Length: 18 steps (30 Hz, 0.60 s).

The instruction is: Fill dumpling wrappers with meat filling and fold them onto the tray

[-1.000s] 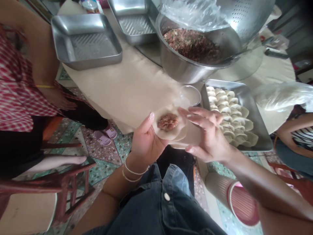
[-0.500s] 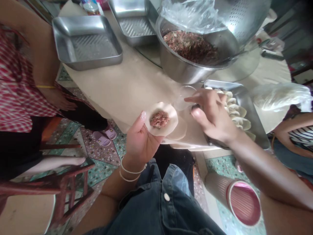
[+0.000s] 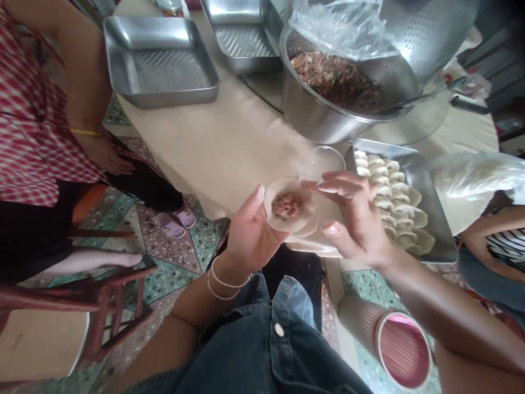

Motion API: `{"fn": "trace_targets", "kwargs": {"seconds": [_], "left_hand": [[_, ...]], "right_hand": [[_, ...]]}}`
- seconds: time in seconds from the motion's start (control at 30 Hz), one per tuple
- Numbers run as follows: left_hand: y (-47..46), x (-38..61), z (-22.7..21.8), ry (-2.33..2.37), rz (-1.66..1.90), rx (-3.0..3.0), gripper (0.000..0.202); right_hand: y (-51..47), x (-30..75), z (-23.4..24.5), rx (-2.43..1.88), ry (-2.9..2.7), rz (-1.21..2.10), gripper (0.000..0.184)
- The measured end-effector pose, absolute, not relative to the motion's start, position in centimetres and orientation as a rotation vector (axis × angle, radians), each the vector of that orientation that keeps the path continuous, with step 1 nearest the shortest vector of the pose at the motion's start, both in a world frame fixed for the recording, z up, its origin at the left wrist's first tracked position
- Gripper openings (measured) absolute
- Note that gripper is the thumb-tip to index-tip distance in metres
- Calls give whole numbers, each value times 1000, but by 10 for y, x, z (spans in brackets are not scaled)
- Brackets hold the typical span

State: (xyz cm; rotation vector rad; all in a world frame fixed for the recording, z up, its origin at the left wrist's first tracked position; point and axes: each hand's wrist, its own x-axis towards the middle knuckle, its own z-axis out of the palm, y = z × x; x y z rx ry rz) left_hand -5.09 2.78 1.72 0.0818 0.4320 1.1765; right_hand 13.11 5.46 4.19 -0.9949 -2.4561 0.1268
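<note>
My left hand point(image 3: 253, 232) holds a round dumpling wrapper point(image 3: 273, 216) at its left edge, the thumb up beside it. A lump of minced meat filling point(image 3: 287, 206) lies in the wrapper's middle. At the wrapper's right side is my right hand point(image 3: 355, 213), thumb and fingers apart with nothing in them; the fingertips are close to the far right edge, and I cannot tell whether they touch. Just beyond my right fingers stands a small clear bowl point(image 3: 328, 158). Folded dumplings point(image 3: 394, 191) lie in rows in a metal tray point(image 3: 445, 235) to the right.
A large steel pot point(image 3: 324, 123) of minced filling stands behind, partly under plastic film. Two metal trays, one at the left point(image 3: 164, 65) and one behind point(image 3: 248, 44), rest on the table. A person in a checked shirt point(image 3: 24, 120) is at left. A pink-lined bin point(image 3: 404, 350) stands below right.
My right hand has come down from over the bowl to the wrapper's right side. The view has shifted slightly, and more of the dumpling tray shows. My left hand still holds the wrapper.
</note>
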Motion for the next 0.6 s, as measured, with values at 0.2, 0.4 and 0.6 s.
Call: {"fn": "trace_targets", "kwargs": {"seconds": [0.2,0.4,0.6], "left_hand": [[26,-46,16,340,1058,111,52],[25,-52,15,384,1128,113,52],[24,-55,17,396,1155,159,52]], "right_hand": [[53,120,38,-808,-2491,322,50],[87,129,49,-1214,-2311,275,52],[112,133,37,-1452,-2597,137,69]]}}
